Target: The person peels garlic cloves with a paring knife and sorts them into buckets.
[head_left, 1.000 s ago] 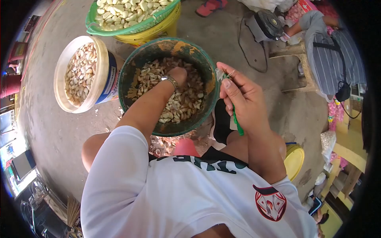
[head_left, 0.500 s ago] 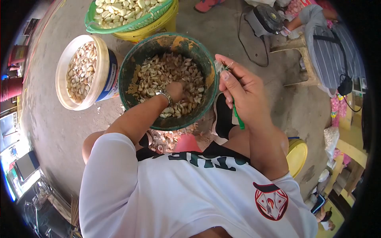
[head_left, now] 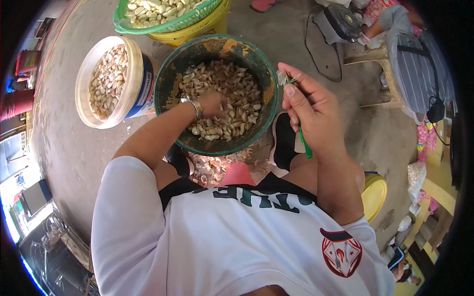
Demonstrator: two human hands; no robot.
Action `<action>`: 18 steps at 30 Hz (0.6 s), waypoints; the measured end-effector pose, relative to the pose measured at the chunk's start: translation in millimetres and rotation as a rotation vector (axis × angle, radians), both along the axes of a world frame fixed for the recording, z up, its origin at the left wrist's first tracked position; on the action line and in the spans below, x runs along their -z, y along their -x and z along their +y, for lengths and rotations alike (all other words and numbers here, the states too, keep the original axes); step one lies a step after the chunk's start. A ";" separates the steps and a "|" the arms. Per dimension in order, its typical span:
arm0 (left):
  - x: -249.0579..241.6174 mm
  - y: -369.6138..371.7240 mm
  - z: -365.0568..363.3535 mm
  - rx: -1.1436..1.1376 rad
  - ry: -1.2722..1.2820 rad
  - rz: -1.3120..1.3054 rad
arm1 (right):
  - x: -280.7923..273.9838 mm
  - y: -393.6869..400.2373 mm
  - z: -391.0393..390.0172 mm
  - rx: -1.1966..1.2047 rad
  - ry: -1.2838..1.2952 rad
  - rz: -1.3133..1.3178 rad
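Note:
My left hand point(head_left: 212, 104), with a metal watch at its wrist, reaches inside a dark green bucket point(head_left: 164, 79). Its fingers are spread over the unpeeled garlic cloves point(head_left: 237, 89) there, with no clove visibly gripped. At the bucket's right rim my right hand point(head_left: 311, 106) is raised and closed around a slim green-handled knife point(head_left: 305, 143). The handle's end sticks out below the palm, and the blade cannot be made out. Something whitish and clear, like plastic or skin, shows at the thumb and fingertips.
Left of the bucket stands a white pail point(head_left: 131, 74) of unpeeled cloves. Peeled cloves fill a green basket point(head_left: 170, 23) on a yellow bucket point(head_left: 197, 32). Peelings point(head_left: 212, 167) lie between my feet. At right are a corded black device point(head_left: 337, 24), a stool point(head_left: 390, 79) and a yellow lid point(head_left: 375, 197).
My left hand has lifted out from among the cloves and shifted left, with its fingers now showing. My right hand keeps its grip on the knife. The view has shifted slightly.

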State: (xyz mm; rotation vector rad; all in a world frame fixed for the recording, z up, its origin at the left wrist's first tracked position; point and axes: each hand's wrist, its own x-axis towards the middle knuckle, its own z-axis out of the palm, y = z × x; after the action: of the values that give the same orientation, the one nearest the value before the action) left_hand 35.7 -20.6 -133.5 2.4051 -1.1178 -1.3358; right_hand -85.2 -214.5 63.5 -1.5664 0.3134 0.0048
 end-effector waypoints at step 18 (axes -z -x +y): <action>-19.8 -20.5 29.8 0.104 0.012 -0.323 | -0.7 -1.0 2.8 -0.007 0.023 -0.002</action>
State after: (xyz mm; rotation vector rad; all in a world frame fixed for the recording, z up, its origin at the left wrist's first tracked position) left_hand 56.2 9.1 -113.8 2.6518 -1.3397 -0.9838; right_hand -84.1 -211.8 64.2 -1.5906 0.3070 0.0047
